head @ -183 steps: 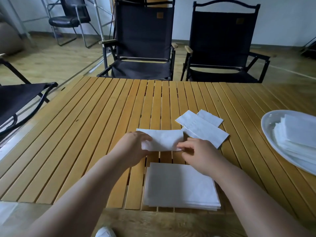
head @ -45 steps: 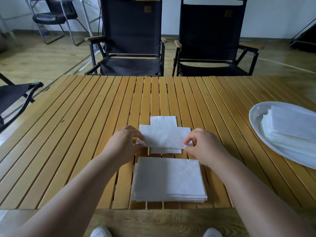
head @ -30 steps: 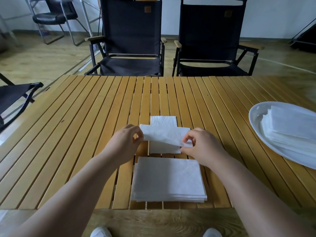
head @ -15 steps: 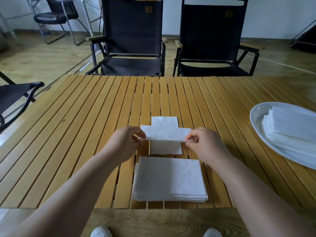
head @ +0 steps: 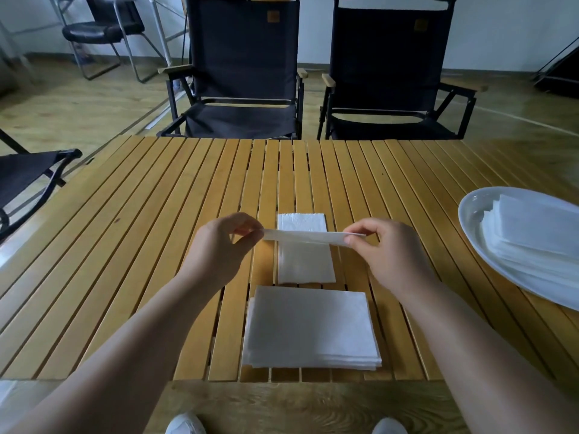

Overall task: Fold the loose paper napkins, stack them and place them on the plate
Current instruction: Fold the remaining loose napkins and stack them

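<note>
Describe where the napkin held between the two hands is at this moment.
In the head view the held napkin sits mid-frame, pinched between left hand and right hand, over the folded napkin that lies just beyond the larger napkin stack.

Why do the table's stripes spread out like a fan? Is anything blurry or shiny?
In the head view the wide lens stretches things: the table slats fan out and the forearms look huge. The light is soft, so shadows are faint, with only a small gleam on the plate rim. The napkin pinched by the left hand and right hand looks slightly soft, seen edge-on.
</note>
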{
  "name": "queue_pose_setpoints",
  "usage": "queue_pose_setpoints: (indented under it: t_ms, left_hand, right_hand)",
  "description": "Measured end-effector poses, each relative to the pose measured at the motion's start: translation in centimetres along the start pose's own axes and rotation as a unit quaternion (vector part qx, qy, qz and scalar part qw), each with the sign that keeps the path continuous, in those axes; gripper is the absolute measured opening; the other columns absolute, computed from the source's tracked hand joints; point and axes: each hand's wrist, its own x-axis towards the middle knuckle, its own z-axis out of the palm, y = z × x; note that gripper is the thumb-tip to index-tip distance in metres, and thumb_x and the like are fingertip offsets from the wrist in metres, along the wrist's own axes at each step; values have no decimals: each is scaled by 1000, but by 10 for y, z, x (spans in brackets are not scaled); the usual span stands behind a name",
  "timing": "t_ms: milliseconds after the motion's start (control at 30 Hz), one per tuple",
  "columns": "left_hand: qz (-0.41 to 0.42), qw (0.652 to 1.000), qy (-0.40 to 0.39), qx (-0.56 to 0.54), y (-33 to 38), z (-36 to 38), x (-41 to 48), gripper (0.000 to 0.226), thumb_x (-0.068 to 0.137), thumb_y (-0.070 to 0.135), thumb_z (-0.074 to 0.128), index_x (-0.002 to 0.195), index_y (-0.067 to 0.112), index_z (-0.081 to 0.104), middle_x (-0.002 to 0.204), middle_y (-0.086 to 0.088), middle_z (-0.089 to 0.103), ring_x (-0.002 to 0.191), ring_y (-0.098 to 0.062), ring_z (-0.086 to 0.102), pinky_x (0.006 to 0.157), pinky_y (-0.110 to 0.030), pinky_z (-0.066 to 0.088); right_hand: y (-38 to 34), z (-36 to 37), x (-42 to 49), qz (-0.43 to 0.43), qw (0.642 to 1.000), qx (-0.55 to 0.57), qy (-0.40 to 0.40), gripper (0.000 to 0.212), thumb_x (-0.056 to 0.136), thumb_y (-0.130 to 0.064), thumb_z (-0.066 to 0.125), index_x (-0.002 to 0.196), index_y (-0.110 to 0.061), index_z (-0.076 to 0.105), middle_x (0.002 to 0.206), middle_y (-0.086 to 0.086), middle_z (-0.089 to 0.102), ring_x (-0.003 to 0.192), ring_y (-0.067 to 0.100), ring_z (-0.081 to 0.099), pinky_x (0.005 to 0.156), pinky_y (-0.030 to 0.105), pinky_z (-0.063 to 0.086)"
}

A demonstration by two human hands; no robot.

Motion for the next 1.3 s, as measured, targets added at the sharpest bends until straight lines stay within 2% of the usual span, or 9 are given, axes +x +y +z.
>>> queue_pose_setpoints:
  t_ms: [167,400,533,600,667,767,900,1000,1300]
  left_hand:
    - [2,999,27,-35,6,-2,-1,10,96,21,60,104,24,63,106,7,66,102,-10,61,80,-16,49]
    - [-9,997,10,-70,19,-12,-6,5,100,24,54,103,23,58,93,6,66,73,-2,60,59,-15,48]
    - [-40,991,-38,-118,23,-17,-10,7,99,23,55,98,20,62,84,5,69,59,0,60,50,-16,49]
    - [-77,983,-82,-142,23,-20,-11,8,97,24,59,97,20,65,81,2,70,55,-3,59,52,-19,49]
    - [-121,970,-136,-162,23,-22,-12,10,95,25,62,97,17,67,83,-1,71,56,-5,61,57,-23,50]
    - [-168,952,-183,-179,24,-23,-14,12,94,24,64,98,15,69,85,-3,72,58,-8,65,59,-24,51]
    - [-195,942,-214,-171,26,-25,-14,11,94,21,64,97,12,69,77,-2,71,55,-9,64,54,-21,49]
    - [-212,930,-254,-156,25,-27,-14,10,93,20,66,96,11,70,78,-2,73,59,-12,65,58,-24,50]
    - [-226,910,-330,-111,17,-25,-12,14,92,22,68,98,9,70,87,-5,77,61,-14,67,58,-24,52]
  right_hand:
    - [-1,-4,-1,-21,999,27,32,11,92,-24,70,102,-22,74,92,-14,65,86,-5,55,59,10,42]
    - [-4,-13,1,14,994,105,31,8,92,-27,70,99,-26,74,88,-18,70,84,-3,64,61,11,46]
    - [1,-20,3,73,983,167,-31,3,89,-27,73,90,-24,74,73,-10,73,58,2,63,59,19,48]
    - [5,-24,4,126,972,182,-79,7,87,-29,76,87,-22,76,61,-3,68,50,8,56,60,27,47]
    - [9,-28,2,176,961,171,-127,10,86,-31,77,86,-21,76,54,-3,61,48,10,50,56,28,42]
    - [12,-31,1,224,941,170,-187,14,83,-31,79,83,-17,76,63,3,61,49,14,43,51,27,35]
    - [7,-35,-1,247,922,109,-277,19,83,-32,79,85,-14,74,61,-6,64,47,11,42,46,20,33]
    - [4,-36,-2,250,908,67,-329,19,84,-32,78,87,-13,75,68,-4,68,45,9,45,46,20,32]
    - [4,-34,-3,244,899,18,-364,20,82,-35,80,85,-15,75,75,-2,72,51,11,47,52,25,34]
